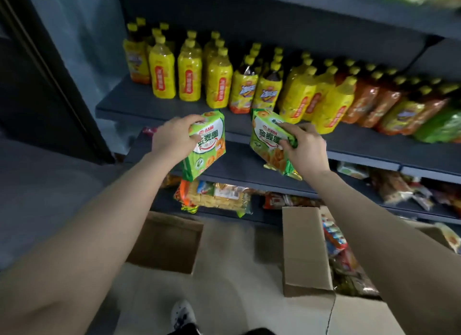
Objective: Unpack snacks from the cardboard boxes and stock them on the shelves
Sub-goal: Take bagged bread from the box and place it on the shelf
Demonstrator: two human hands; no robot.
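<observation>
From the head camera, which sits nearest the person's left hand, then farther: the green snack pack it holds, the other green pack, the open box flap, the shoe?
From the left hand:
1. Left green snack pack, gripped by that hand.
2. Right green snack pack, across in the right hand.
3. Cardboard box flap, lower right.
4. Shoe, at the bottom edge.

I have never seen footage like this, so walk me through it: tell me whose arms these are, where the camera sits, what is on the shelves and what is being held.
There is no machine here. One camera sits on a person's head and looks forward and down, so both bare arms are that person's own. The left hand grips one green snack bag; the right hand grips a matching second green snack bag. Both bags are held up in front of a dark shelf that carries rows of yellow-capped drink bottles. Lower shelves hold more packaged snacks. On the floor stand open cardboard boxes; the right box holds colourful packets, and what is inside the left box cannot be made out.
</observation>
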